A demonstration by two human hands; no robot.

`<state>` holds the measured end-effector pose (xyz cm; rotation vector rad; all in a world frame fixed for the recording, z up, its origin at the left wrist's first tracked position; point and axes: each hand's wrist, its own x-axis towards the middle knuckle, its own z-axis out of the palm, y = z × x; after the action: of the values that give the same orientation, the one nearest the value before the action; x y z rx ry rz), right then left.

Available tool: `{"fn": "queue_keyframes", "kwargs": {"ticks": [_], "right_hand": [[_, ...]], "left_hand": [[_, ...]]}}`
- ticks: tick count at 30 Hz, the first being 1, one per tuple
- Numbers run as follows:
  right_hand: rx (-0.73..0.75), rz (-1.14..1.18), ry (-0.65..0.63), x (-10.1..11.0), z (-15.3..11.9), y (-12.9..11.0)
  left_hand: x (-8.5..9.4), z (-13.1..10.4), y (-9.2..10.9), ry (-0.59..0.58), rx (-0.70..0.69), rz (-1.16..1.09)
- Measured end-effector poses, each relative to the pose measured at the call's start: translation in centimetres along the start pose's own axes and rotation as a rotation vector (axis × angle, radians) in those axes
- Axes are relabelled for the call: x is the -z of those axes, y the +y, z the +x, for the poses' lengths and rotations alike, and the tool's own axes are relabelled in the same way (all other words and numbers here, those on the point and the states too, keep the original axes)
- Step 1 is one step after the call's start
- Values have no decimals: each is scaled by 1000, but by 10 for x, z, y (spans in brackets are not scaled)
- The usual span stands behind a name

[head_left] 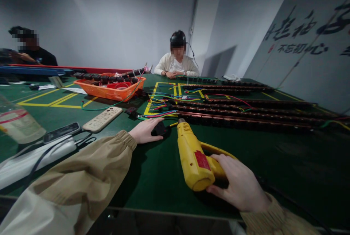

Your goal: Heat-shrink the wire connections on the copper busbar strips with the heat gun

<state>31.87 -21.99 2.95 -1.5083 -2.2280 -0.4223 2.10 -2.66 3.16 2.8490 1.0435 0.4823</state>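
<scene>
My right hand (237, 185) grips the handle of a yellow heat gun (188, 151) with a red label. Its metal nozzle (181, 120) points away from me, towards a bundle of wires. On the left, my left hand (146, 131) has its fingers and thumb around a small black block (159, 129), beside green, blue and red wires (164, 114). A yellow wire (172, 124) runs from the block towards the nozzle. Beyond both hands lie long dark strips (235, 115) with copper-coloured lines, wires coming out of their left ends.
An orange basket (109, 92) of black parts stands at the back left. Nearer me are a beige power strip (102, 119), a dark phone-like device (61, 133), a white bar (41, 158) and a clear plastic container (20, 122). A person (177, 60) sits across the green table (153, 176); another (34, 50) is far left.
</scene>
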Motion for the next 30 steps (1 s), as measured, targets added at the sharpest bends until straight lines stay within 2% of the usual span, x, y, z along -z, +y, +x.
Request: {"fn": "queue_keyframes", "kwargs": {"ticks": [12, 22, 30], "right_hand": [[154, 80, 21, 5, 3, -29], [187, 136, 43, 6, 2, -28], [200, 187, 24, 8, 2, -21]], "left_hand": [[-3, 1, 0, 22, 10, -30], [-5, 2, -2, 16, 24, -53], [-9, 1, -2, 101, 84, -25]]}}
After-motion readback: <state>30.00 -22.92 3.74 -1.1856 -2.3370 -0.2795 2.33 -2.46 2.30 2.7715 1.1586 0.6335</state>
